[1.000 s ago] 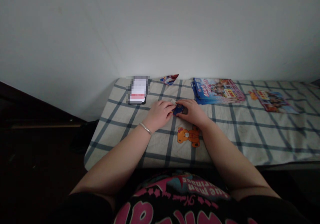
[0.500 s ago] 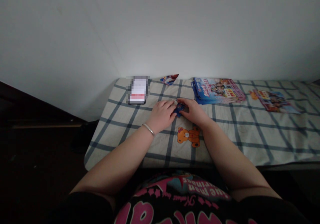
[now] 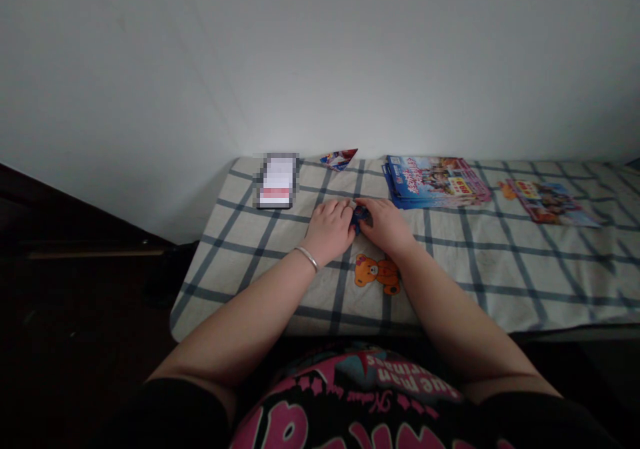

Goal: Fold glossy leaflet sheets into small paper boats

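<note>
A small dark-blue piece of folded paper (image 3: 359, 217) lies between my two hands, low over the checked tablecloth (image 3: 280, 235). My left hand (image 3: 331, 225), with a silver bangle at the wrist, has its fingers closed against the paper's left side. From the right, my right hand (image 3: 385, 225) curls thumb and fingers around the other side. Much of the paper is hidden by the fingers, so its full shape cannot be made out. Just below the hands, an orange teddy bear print (image 3: 377, 274) shows on the cloth.
A phone (image 3: 277, 181) with a blurred screen lies at the back left. Near the wall is a folded paper piece (image 3: 339, 159). To the right lie a stack of printed flyers (image 3: 435, 182) and a separate flyer (image 3: 555, 202). A white wall (image 3: 320, 62) borders the table's back.
My left hand has moved slightly to the right and both hands have drawn closer together. Less of the blue paper shows between them. The phone and flyers lie as before.
</note>
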`<state>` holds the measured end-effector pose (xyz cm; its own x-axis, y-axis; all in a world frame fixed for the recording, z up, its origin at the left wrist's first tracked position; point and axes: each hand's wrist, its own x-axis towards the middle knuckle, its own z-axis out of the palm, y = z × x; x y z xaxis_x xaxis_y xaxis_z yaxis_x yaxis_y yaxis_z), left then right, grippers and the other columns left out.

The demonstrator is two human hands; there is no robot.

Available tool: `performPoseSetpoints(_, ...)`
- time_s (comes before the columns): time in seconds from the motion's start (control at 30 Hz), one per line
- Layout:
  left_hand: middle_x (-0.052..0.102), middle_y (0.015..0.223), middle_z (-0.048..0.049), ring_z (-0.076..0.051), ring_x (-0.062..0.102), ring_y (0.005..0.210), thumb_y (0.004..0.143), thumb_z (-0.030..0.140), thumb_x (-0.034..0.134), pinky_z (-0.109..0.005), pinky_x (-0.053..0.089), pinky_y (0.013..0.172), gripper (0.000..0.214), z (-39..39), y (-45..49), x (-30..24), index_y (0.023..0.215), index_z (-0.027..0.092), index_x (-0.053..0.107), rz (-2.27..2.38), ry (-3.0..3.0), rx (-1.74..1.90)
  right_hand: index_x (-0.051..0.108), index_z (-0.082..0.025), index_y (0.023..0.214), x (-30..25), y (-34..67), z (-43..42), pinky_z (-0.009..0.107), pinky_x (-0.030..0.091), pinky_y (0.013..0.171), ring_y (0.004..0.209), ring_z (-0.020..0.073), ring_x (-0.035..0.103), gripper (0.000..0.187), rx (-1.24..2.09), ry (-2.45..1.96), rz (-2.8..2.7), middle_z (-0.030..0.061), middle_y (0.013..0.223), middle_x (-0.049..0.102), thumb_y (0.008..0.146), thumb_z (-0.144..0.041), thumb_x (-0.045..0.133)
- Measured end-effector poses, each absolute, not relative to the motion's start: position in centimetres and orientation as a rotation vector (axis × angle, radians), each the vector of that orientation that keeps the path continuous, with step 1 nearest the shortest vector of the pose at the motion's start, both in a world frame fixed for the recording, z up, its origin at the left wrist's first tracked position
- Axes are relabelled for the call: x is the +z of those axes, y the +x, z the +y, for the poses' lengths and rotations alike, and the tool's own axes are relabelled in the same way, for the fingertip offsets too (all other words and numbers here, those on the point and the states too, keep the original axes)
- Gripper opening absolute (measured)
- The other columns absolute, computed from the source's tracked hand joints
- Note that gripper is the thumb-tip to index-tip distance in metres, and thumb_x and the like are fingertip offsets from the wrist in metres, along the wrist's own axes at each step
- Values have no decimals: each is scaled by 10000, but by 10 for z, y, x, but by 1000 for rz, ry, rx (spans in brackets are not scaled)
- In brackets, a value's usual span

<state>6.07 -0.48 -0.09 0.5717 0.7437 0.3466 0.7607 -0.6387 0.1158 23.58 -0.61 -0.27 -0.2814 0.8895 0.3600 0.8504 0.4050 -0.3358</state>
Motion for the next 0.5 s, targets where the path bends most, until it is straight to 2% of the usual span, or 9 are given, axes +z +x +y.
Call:
performPoseSetpoints(0.13,513,1442,-150,-314,458,1303,896,257,516,-487,399,1054,353,-2,60,-1,1215,117,578,-1321,-2748,-567,693,-200,1151,-1,236,-8,465,479,955,1046,299,589,350,22,-1513,-2220,103,1162,694,814,-195,599)
performPoseSetpoints(0.37,562,1391,-166,-321,417,1356,876,278,538,-515,310,1138,542,3,60,-4,1372,72,468,-1416,-2769,-622,690,-264,1219,3,227,-8,450,461,867,1010,314,532,381,-42,-1626,-2247,121,1147,651,867,-198,557)
performPoseSetpoints(0.5,553,1402,-163,-319,371,1396,889,307,526,-529,276,1157,585,0,59,-2,1414,68,429,-1476,-2776,-576,657,-296,1263,13,221,-13,426,421,877,1058,304,516,391,-20,-1763,-2291,109,1200,621,909,-226,508)
